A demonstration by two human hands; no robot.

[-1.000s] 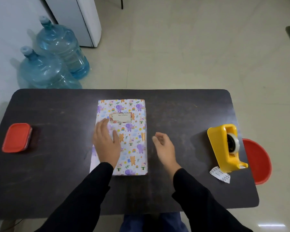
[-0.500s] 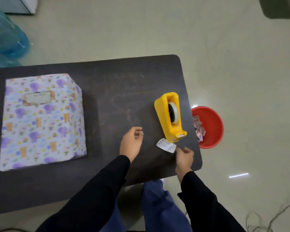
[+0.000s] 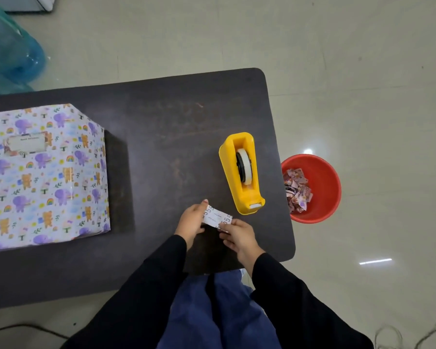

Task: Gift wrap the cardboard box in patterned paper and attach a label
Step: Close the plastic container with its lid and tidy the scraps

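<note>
The box (image 3: pixel 43 177), wrapped in paper printed with purple elephants and orange bears, lies on the dark table (image 3: pixel 166 127) at the left. A pale label (image 3: pixel 25 143) is stuck on its top face. Near the table's front right, my left hand (image 3: pixel 190 220) and my right hand (image 3: pixel 237 235) both pinch a small white printed paper slip (image 3: pixel 216 217), one at each end, just above the tabletop. Both hands are well to the right of the box.
A yellow tape dispenser (image 3: pixel 243 172) stands just behind my hands. Off the table's right edge, a red bucket (image 3: pixel 320 187) on the floor holds scraps of patterned paper. Blue water bottles (image 3: pixel 8 51) stand on the floor at far left.
My hands left the wrapped box and moved right. The right hand picked the slip up off the table, and the left hand has now joined it. The view has swung right.
</note>
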